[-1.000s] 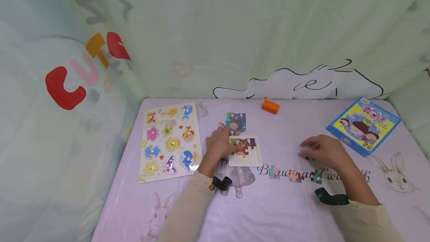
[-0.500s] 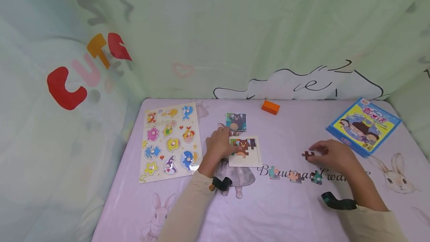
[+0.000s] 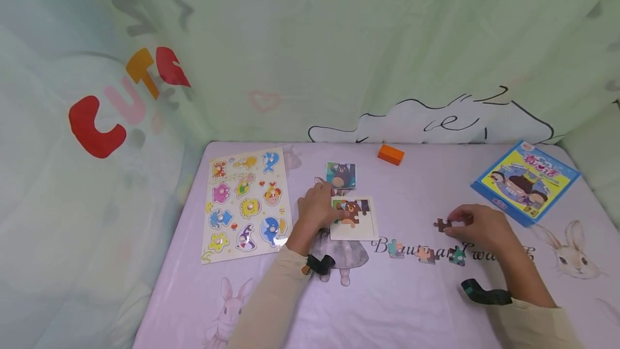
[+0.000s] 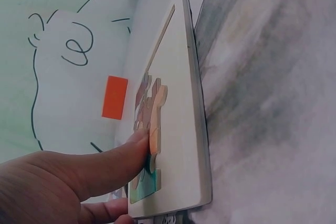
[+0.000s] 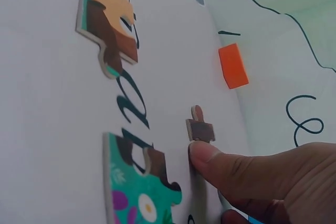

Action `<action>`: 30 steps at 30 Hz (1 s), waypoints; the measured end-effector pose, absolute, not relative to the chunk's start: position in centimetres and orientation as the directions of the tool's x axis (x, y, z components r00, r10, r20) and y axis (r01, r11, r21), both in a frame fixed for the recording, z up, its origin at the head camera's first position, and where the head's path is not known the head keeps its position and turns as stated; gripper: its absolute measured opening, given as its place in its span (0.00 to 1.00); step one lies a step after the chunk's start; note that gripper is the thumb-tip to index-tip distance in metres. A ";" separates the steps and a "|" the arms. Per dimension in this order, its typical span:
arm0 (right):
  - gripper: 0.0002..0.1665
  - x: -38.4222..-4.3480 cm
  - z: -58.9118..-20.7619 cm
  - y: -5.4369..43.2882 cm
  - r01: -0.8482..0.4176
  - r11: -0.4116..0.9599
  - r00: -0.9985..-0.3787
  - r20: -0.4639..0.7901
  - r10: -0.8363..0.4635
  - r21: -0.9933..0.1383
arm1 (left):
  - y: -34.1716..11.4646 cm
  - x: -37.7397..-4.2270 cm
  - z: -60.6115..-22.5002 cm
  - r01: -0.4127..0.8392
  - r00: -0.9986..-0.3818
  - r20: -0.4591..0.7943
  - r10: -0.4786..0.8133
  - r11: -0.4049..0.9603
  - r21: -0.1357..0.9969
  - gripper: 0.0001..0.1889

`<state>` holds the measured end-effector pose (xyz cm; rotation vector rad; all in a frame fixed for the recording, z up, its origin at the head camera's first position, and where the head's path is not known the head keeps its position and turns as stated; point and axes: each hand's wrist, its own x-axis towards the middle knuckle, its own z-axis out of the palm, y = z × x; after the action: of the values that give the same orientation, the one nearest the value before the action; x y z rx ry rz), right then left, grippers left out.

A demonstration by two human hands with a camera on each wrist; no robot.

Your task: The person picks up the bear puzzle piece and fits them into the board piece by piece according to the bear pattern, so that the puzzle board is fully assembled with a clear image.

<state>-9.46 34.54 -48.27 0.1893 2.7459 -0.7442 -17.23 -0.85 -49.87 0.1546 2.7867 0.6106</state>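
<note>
My left hand [image 3: 317, 209] holds the left edge of a small cream puzzle tray [image 3: 352, 232]. In the left wrist view its thumb [image 4: 118, 166] presses on the joined bear pieces [image 4: 156, 111], with other fingers beside the edge. On the right, my right hand [image 3: 481, 229] pinches a brown jigsaw piece [image 3: 441, 224] between thumb and fingers. The right wrist view shows the knob of this piece [image 5: 200, 127] sticking out past the thumb. Three loose jigsaw pieces lie in a row nearer me: a teal-and-pink one [image 3: 396, 249], a peach-and-brown one [image 3: 427, 255] and a green flowered one [image 3: 457, 256].
A bear picture card [image 3: 341, 175] lies just behind the tray. To the left is a sea-animal knob puzzle board [image 3: 245, 206]. An orange block [image 3: 390, 155] sits at the back, and a blue-and-yellow box [image 3: 525, 182] stands at the back right, beyond the right hand.
My right hand has shifted slightly right, and the piece in its fingers, first mostly hidden, now shows its brown face. The left hand stays on the tray.
</note>
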 end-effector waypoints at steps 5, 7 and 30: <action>0.22 -9.4 -48.4 34.0 0.187 0.851 -0.959 -0.279 0.049 -0.491 | -0.9 -17.2 -49.7 0.043 -0.951 -0.259 0.166 0.905 0.423 0.37; 0.20 -9.5 -48.6 33.8 0.174 0.851 -0.965 -0.258 0.047 -0.496 | -0.9 -17.2 -49.7 0.044 -0.952 -0.258 0.166 0.905 0.423 0.37; 0.11 -11.0 -47.5 27.1 0.079 0.775 -0.992 -0.127 -0.002 -0.627 | -0.8 -17.3 -50.2 0.033 -0.953 -0.261 0.156 0.906 0.421 0.34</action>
<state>-11.03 27.09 -47.53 0.0620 2.8451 -1.0128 -17.33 -0.82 -50.17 0.1415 2.7795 0.6067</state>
